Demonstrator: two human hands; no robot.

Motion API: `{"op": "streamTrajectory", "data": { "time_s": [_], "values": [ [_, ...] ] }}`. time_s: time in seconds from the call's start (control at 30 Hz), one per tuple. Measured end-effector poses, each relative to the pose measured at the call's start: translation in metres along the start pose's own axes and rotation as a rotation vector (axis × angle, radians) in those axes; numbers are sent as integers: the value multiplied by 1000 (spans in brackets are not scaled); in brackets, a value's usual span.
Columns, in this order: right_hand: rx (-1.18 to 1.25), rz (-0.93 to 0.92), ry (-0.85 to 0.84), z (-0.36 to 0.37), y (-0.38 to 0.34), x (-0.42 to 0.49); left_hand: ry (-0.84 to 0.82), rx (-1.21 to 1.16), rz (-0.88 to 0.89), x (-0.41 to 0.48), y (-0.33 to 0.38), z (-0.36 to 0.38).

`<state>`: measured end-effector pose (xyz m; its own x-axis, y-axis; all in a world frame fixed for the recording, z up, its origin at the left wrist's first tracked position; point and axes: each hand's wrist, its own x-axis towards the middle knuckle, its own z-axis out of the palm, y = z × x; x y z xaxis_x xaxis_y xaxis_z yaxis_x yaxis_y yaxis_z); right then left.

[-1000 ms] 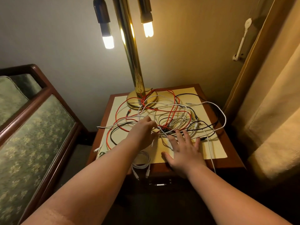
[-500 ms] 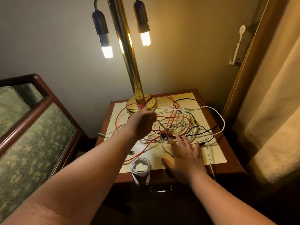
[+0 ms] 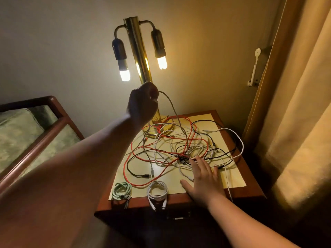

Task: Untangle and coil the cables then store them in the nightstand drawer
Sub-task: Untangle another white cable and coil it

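Hands split the work: the left hand point(image 3: 143, 102) is a fist closed round a pale cable point(image 3: 176, 115), held high in front of the lamp point(image 3: 138, 56), while the right hand point(image 3: 204, 178) lies flat with fingers spread, pressing down the near edge of the tangle point(image 3: 179, 149) on the bench point(image 3: 138, 205). From the fist, one strand of the cable drops toward a plug lying on the mat point(image 3: 232, 178), and the other runs into the knot of red, black and white leads. A green coil point(image 3: 122, 191) and a white coil point(image 3: 157, 191) sit side by side at the bench's front edge, above the shut drawer point(image 3: 177, 218).

The step in hand appears to be untangling: drawing one lead free of the pile, with two done and several to go. The next move likely calls for a slow upward pull while the flat hand pins the rest, watching where the strand passes under the red loops. A snag there could drag the whole pile.
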<state>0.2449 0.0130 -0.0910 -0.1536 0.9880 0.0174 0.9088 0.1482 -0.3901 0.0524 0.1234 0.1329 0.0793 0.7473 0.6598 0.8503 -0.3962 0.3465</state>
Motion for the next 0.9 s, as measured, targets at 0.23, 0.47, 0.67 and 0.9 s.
{"op": "streamTrajectory", "data": {
  "time_s": [0.23,0.47,0.67,0.9],
  "values": [
    [145,1,354,-31,-12,19,81,-93,-87,11,27,-50],
    [548,-134,505,-100,-86,58,74,-334,-281,20,37,-72],
    [636,89,334,-149,-108,103,23,-551,-329,13,31,-81],
    [606,100,240,-166,-89,116,-2,-592,-410,-4,12,-82]
  ]
}}
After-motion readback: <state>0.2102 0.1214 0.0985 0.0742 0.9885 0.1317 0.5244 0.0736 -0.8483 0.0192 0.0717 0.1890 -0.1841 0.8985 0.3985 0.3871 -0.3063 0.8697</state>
